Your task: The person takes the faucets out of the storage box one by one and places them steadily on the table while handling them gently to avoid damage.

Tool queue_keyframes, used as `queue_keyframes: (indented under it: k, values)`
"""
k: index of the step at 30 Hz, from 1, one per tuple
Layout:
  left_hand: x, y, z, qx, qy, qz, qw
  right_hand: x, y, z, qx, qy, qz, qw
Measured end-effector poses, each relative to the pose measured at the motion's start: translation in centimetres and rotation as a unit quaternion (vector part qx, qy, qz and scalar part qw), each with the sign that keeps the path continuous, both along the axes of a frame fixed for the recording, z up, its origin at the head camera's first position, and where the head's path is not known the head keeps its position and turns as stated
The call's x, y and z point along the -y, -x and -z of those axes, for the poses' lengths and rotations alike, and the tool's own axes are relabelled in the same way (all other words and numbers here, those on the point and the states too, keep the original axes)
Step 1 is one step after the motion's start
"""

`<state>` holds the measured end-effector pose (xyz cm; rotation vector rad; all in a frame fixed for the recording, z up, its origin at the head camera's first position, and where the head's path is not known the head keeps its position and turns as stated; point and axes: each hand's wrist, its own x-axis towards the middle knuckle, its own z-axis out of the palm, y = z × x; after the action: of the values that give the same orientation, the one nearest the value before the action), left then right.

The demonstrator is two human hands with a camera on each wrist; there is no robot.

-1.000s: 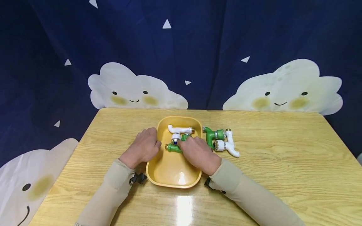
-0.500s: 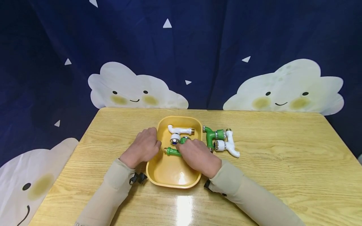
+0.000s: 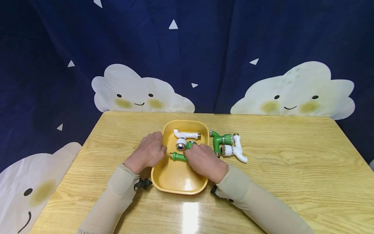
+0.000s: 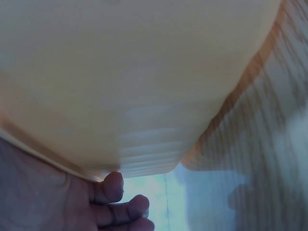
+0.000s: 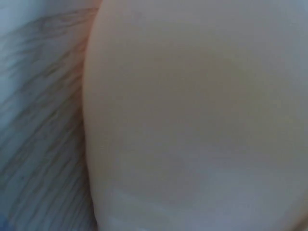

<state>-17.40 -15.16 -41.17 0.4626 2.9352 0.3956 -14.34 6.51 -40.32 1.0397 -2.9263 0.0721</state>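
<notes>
My left hand (image 3: 148, 151) grips the left rim of a yellow plastic tub (image 3: 181, 191); in the left wrist view its curled fingers (image 4: 113, 186) show beside the tub's outer wall (image 4: 120, 96). Reaching over the tub's right side, my right hand (image 3: 204, 162) holds a green tap (image 3: 178, 157) low inside it. The tap's brass threaded end points left, and the hand covers much of its body. Just behind lies a white tap (image 3: 187, 135) with a ribbed white knob, also in the tub. The right wrist view has only the tub's wall (image 5: 192, 120) and wood, with no fingers visible.
Right of the tub, another green tap (image 3: 217, 141) and another white tap (image 3: 238, 149) lie close together on the wooden table (image 3: 292, 162). A dark blue curtain (image 3: 210, 48) with clouds hangs behind the table's far edge.
The green tap in the tub has shifted slightly toward the near side under my right hand, and the white tap's knob has turned a little. My left hand stays on the rim.
</notes>
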Motion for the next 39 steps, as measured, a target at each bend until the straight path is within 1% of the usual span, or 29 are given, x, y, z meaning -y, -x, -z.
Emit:
queue_keyframes:
  k: [7,13,17,20,31,39]
  values:
    - [-0.01,0.03,0.05,-0.001,-0.001,0.001,1.0,0.01,0.08,0.04,0.011,0.002,0.001,1.0]
    - [-0.07,0.13,-0.04,0.001,0.002,0.005,1.0,-0.21,0.25,-0.09,0.036,0.027,0.002,0.999]
    - [-0.08,0.17,-0.13,-0.002,0.002,0.004,1.0,-0.26,0.29,-0.26,0.056,0.043,-0.009,0.997]
    - [-0.07,0.16,-0.15,-0.004,0.002,0.003,1.0,-0.25,0.31,-0.29,0.062,0.052,-0.019,0.997]
    - [0.0,-0.04,-0.16,-0.012,0.003,0.005,0.9999,-0.18,-0.03,-0.4,0.072,0.065,-0.02,0.995]
    - [-0.02,-0.11,-0.07,-0.013,0.003,0.001,0.9999,-0.23,-0.32,-0.51,0.065,0.069,-0.027,0.995]
